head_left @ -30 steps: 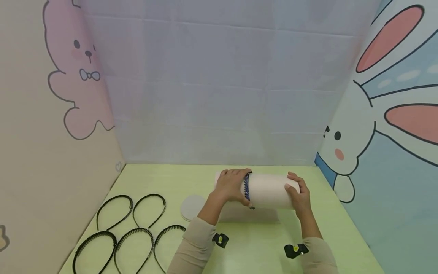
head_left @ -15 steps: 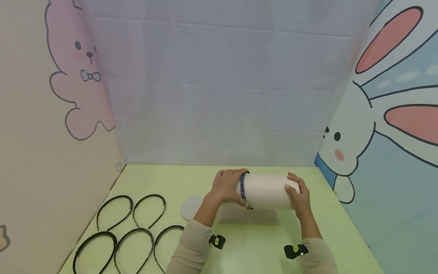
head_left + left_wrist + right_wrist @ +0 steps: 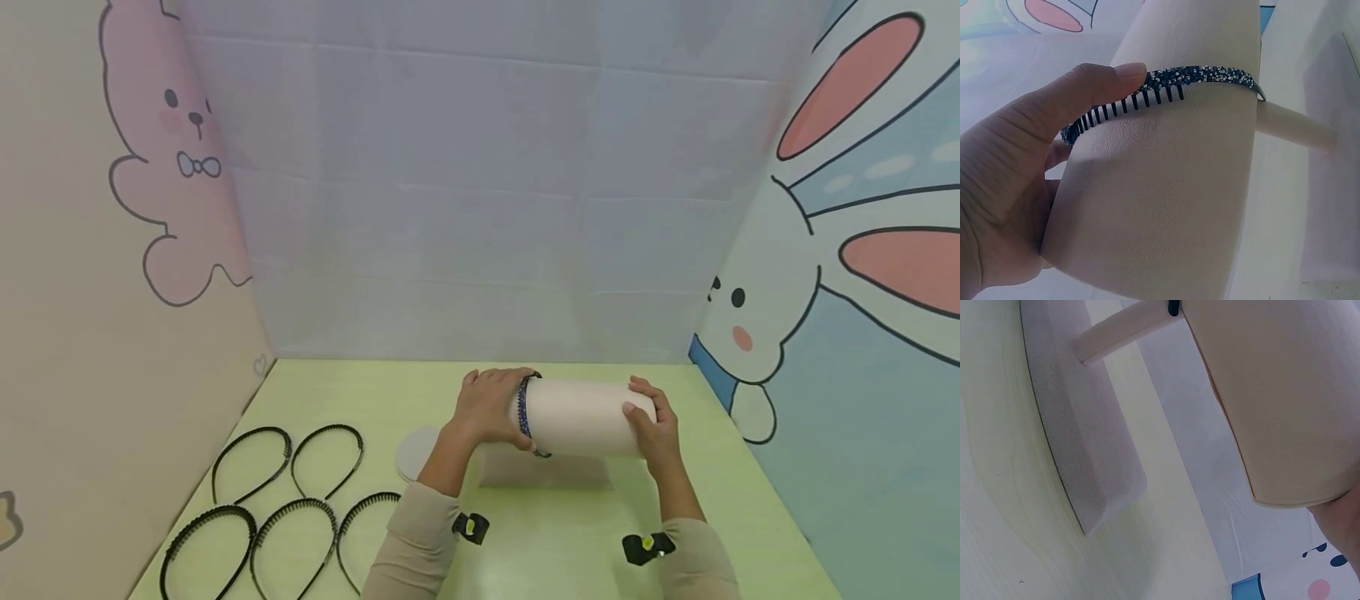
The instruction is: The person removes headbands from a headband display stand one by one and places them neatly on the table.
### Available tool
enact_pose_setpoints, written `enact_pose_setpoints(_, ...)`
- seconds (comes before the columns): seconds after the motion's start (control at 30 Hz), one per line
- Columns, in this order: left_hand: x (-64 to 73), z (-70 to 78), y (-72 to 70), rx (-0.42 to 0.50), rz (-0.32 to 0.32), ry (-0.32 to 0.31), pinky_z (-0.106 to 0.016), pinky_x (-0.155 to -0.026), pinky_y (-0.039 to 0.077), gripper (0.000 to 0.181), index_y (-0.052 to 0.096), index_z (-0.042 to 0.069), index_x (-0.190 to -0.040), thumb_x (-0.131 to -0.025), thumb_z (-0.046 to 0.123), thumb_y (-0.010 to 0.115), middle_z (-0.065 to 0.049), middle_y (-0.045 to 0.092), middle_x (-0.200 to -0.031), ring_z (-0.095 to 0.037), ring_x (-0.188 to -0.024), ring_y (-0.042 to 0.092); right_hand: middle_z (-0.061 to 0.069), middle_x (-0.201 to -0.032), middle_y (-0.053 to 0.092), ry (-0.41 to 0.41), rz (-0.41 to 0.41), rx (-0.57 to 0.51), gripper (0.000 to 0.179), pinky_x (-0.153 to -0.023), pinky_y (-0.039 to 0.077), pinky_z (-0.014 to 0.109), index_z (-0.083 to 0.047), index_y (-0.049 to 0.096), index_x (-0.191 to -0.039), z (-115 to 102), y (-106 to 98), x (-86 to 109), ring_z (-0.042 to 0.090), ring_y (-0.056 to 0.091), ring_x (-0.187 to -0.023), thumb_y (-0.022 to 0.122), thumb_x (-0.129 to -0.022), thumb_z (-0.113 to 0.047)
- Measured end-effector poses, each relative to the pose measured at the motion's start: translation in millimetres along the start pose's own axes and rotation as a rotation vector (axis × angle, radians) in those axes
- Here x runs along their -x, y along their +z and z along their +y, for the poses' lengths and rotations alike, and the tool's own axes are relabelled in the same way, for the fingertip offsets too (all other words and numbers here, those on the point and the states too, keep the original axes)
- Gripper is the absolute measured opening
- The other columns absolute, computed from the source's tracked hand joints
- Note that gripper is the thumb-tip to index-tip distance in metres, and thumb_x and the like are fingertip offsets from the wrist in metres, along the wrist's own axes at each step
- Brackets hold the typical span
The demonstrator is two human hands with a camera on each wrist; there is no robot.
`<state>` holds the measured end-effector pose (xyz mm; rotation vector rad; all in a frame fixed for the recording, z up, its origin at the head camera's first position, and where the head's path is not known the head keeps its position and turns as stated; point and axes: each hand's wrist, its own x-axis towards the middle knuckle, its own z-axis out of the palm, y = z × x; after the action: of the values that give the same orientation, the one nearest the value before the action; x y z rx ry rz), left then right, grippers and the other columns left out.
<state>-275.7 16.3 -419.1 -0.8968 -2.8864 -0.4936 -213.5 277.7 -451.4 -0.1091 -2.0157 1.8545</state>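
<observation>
A cream padded roll, the top of a headband stand [image 3: 585, 418], lies level on a post above its flat base [image 3: 543, 472]. Around the roll, left of its middle, sits a headband [image 3: 524, 408] with blue-and-silver glitter and dark comb teeth. My left hand [image 3: 489, 408] holds this headband; in the left wrist view the thumb [image 3: 1130, 74] presses on the glittery band, while the other fingers are mostly hidden behind the roll. At the roll's right end my right hand [image 3: 656, 429] grips the padding, thumb in front and fingers over the top. Little of that hand [image 3: 1340, 537] shows in the right wrist view.
Several black toothed headbands lie on the pale green table at the left, among them one at the front [image 3: 180, 542] and one farther back [image 3: 360, 467]. A white round disc [image 3: 415, 452] is partly hidden by the left forearm. Cartoon-printed walls flank the table.
My left hand and the glitter headband have slid a short way left along the roll. The right hand keeps its hold at the right end, and the stand has stayed put.
</observation>
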Motion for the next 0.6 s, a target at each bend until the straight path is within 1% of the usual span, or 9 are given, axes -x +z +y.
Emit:
enact_pose_setpoints(0.13,3.0,-4.2,-3.6,0.062,-0.011,-0.009,-0.050,-0.097,0.028,0.108,0.036,0.031,-0.142,-0.049,0.057,0.084,0.005,0.044,-0.136,-0.021,-0.125,0.036,0.012,-0.140,0.039,0.012,-0.004,0.018,0.031,-0.085,0.035,0.034,0.008,0.045,-0.121,2,-2,-1.2,0.020,0.035,-0.124,0.052,-0.091,0.003)
enact_pose_setpoints(0.3,4.6,-9.0,-6.8,0.116,-0.011,-0.003,-0.048,-0.089,0.036,0.107,0.038,0.029,-0.142,-0.049,0.054,0.085,0.004,0.045,-0.136,-0.022,-0.124,0.037,0.009,-0.140,0.040,0.021,-0.001,0.013,0.032,-0.083,0.037,0.030,0.005,0.046,-0.122,18,-6,-7.6,0.016,0.035,-0.122,0.053,-0.091,0.002)
enact_pose_setpoints(0.37,4.8,-11.4,-6.8,0.130,-0.016,-0.002,-0.047,-0.087,0.037,0.107,0.038,0.029,-0.142,-0.049,0.054,0.085,0.004,0.045,-0.136,-0.022,-0.124,0.037,0.005,-0.139,0.041,0.026,0.000,0.009,0.032,-0.083,0.037,0.029,0.003,0.048,-0.122,24,-8,-9.6,0.015,0.036,-0.122,0.054,-0.091,0.001)
enact_pose_setpoints(0.47,4.7,-15.8,-6.4,0.158,-0.022,-0.005,-0.046,-0.086,0.039,0.106,0.039,0.030,-0.141,-0.048,0.053,0.085,0.005,0.046,-0.136,-0.022,-0.123,0.038,0.000,-0.137,0.043,0.024,0.004,0.012,0.033,-0.083,0.037,0.031,0.001,0.049,-0.123,29,-9,-11.0,0.015,0.036,-0.121,0.055,-0.091,-0.001)
enact_pose_setpoints(0.53,4.9,-19.4,-6.1,0.172,-0.023,-0.012,-0.046,-0.085,0.039,0.106,0.040,0.031,-0.141,-0.048,0.053,0.085,0.006,0.046,-0.135,-0.021,-0.123,0.038,-0.001,-0.137,0.043,0.019,0.006,0.011,0.033,-0.084,0.036,0.033,0.001,0.048,-0.123,31,-10,-11.6,0.015,0.036,-0.121,0.055,-0.091,-0.001)
enact_pose_setpoints(0.6,5.3,-23.5,-5.6,0.180,-0.018,-0.016,-0.046,-0.085,0.040,0.105,0.041,0.032,-0.140,-0.047,0.053,0.085,0.008,0.046,-0.134,-0.021,-0.122,0.039,0.002,-0.138,0.042,0.014,0.005,0.012,0.033,-0.085,0.035,0.034,0.003,0.047,-0.123,31,-9,-12.2,0.014,0.035,-0.122,0.055,-0.091,0.000)
